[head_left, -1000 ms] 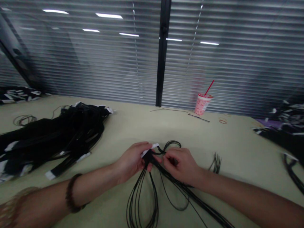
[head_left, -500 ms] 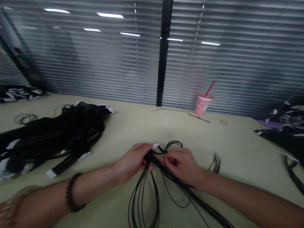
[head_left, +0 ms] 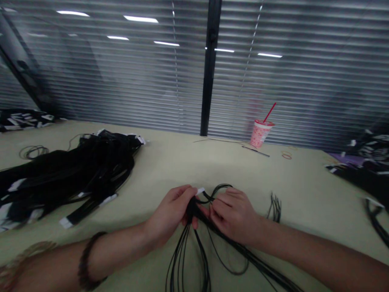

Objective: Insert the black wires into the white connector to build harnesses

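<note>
The left hand (head_left: 170, 214) pinches the black wire bundle (head_left: 191, 207) at the desk's (head_left: 170, 162) near middle, best held steady while the right hand (head_left: 236, 215), curled beside it with grip unclear, works gently.

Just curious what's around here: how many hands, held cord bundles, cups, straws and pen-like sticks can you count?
Hands: 2, left hand and right hand
Held bundle of black cords: 1
Cup: 1
Red straw: 1
Pen-like stick: 1
Total: 6
</note>
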Motion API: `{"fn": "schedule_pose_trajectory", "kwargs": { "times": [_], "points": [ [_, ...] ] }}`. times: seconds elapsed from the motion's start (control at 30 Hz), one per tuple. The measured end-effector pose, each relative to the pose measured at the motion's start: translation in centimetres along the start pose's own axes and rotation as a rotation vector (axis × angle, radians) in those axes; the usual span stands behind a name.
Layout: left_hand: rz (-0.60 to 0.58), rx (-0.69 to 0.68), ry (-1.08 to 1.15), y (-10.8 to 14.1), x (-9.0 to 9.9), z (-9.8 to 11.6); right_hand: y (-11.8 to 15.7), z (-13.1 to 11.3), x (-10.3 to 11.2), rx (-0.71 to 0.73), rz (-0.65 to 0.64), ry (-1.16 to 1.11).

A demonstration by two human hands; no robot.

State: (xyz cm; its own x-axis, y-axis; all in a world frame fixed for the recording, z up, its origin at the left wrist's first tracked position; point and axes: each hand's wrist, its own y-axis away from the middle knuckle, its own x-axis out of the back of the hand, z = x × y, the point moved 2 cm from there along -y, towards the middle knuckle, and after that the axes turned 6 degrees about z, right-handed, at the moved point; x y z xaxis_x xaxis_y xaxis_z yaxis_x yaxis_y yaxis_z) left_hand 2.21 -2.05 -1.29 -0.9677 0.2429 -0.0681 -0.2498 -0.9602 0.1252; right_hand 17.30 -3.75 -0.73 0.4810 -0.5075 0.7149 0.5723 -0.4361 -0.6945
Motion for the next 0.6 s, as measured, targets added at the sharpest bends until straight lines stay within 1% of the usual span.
{"fn": "schedule_pose_trajectory", "kwargs": {
  "times": [0.13, 0.37, 0.6],
  "points": [
    [0.019, -0.008, -0.023, 0.0, 0.0, 0.1, -0.2, -0.2, 0.4, 0.013, -0.021, 0.019],
    [-0.006, -0.013, -0.053, 0.2, -0.2, 0.3, -0.6, -0.7, 0.7, 0.003, -0.068, 0.014],
    [-0.023, -0.006, -0.001, 0.1, -0.2, 0.2, -0.6, -1.2, 0.8, 0.008, -0.129, 0.034]
  ]
}}
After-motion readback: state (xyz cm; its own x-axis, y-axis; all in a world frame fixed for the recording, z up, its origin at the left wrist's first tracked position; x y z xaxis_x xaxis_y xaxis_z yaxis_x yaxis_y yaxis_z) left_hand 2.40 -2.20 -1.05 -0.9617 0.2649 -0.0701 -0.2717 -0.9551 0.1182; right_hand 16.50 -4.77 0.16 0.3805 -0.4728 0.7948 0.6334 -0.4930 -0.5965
